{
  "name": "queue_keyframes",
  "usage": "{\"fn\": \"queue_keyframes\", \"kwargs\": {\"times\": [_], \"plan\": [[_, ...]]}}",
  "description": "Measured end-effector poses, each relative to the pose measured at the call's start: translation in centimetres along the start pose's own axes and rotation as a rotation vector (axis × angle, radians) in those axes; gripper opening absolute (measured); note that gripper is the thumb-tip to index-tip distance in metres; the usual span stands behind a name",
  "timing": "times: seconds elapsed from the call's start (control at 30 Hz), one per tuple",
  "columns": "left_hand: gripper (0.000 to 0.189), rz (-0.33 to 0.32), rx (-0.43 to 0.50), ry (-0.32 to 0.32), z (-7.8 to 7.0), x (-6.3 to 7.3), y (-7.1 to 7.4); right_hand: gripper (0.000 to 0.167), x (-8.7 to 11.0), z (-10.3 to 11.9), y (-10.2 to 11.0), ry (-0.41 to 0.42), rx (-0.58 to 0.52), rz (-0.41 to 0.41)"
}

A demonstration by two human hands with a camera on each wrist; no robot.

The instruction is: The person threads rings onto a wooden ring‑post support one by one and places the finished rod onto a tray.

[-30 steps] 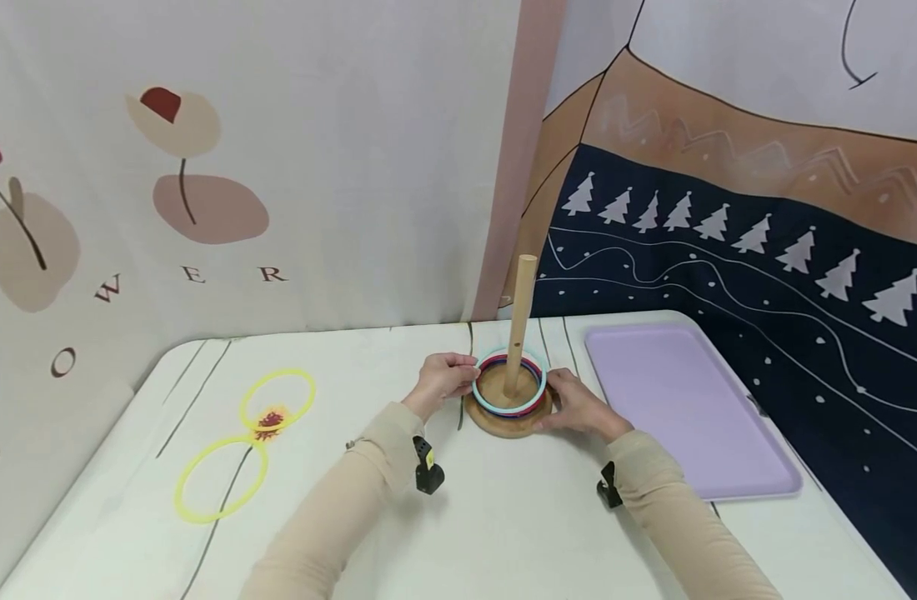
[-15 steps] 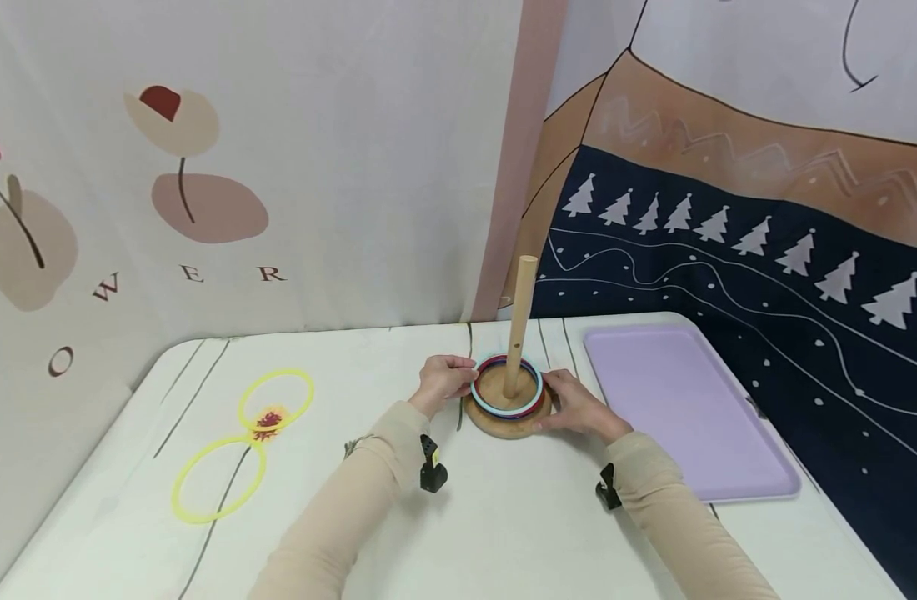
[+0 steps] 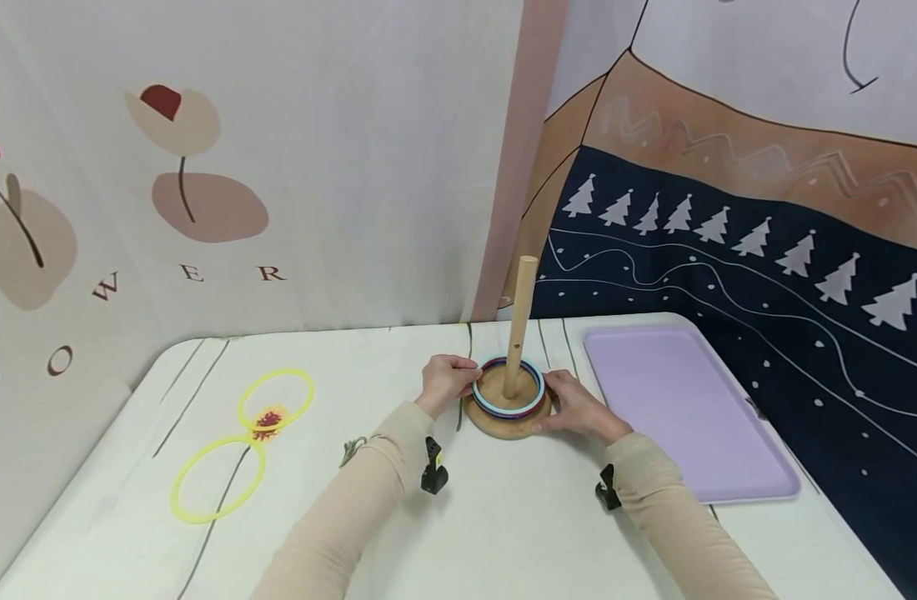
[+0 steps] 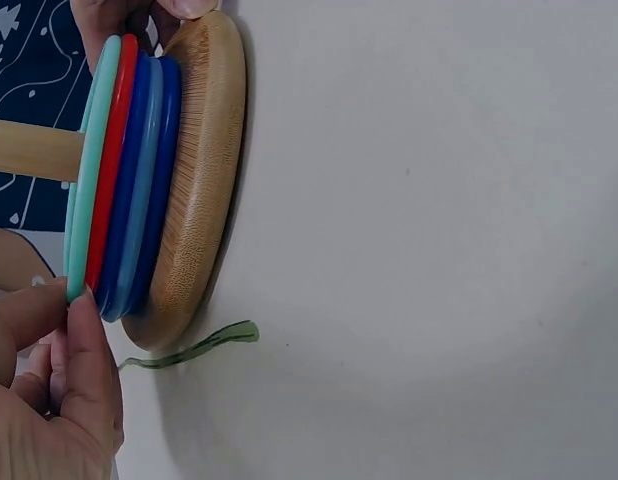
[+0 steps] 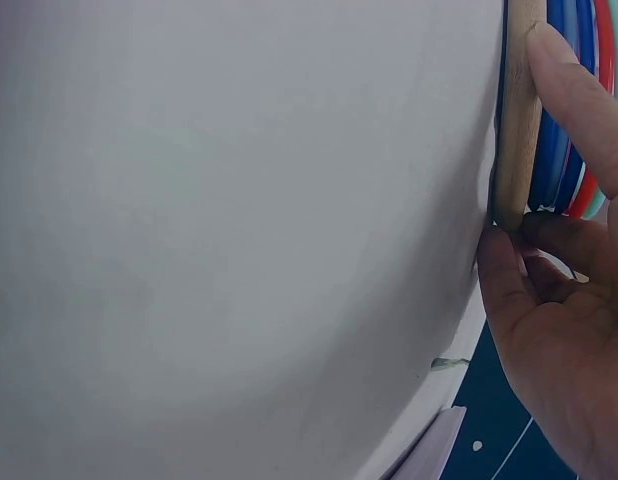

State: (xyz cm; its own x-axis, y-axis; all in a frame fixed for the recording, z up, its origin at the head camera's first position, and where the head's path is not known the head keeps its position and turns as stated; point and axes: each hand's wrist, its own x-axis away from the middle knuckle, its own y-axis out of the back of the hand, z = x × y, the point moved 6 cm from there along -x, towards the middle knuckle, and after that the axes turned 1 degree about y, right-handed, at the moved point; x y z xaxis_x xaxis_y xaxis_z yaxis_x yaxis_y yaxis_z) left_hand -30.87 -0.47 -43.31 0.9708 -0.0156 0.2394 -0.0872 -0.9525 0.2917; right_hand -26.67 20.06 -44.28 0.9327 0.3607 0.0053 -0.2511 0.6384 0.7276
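Note:
A wooden peg (image 3: 521, 317) stands upright on a round wooden base (image 4: 204, 180). Stacked around it are several rings: blue ones (image 4: 164, 160) at the bottom, a red ring (image 4: 113, 160) over them and a mint-green ring (image 4: 102, 110) on top. My left hand (image 3: 445, 383) pinches the mint ring's left edge between thumb and fingertips. On the other side, my right hand (image 3: 582, 410) grips the base by its right edge, with the thumb on the front rim and fingers behind, as the right wrist view shows.
Two yellow rings (image 3: 218, 480) lie on the white table at the left, close to each other. A purple tray (image 3: 676, 408) sits at the right, beyond my right hand. Printed curtains hang behind the table.
The mint ring has come down slightly and lies more level over the red one. My left hand has shifted a little to the right with it; the right hand keeps its place.

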Motion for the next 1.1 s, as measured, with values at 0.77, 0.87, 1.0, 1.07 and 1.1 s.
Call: {"fn": "queue_keyframes", "kwargs": {"times": [0.77,0.87,1.0,1.07,1.1], "plan": [[0.017,0.000,-0.029,-0.035,0.5,0.1,0.3,0.083,0.0,0.0,-0.1,-0.008,0.000,0.006],[0.021,0.002,-0.031,-0.048,0.4,0.3,0.6,0.083,0.0,-0.1,-0.1,-0.015,-0.010,0.008],[0.025,0.028,-0.006,-0.058,0.6,0.4,1.0,0.085,0.0,0.0,0.0,-0.012,-0.006,0.006],[0.026,0.051,0.012,-0.055,0.8,0.3,1.2,0.085,0.0,0.0,0.0,-0.011,-0.003,0.008],[0.026,0.063,0.022,-0.052,1.0,0.2,1.4,0.085,0.0,0.0,0.0,-0.010,-0.003,0.006]]}}
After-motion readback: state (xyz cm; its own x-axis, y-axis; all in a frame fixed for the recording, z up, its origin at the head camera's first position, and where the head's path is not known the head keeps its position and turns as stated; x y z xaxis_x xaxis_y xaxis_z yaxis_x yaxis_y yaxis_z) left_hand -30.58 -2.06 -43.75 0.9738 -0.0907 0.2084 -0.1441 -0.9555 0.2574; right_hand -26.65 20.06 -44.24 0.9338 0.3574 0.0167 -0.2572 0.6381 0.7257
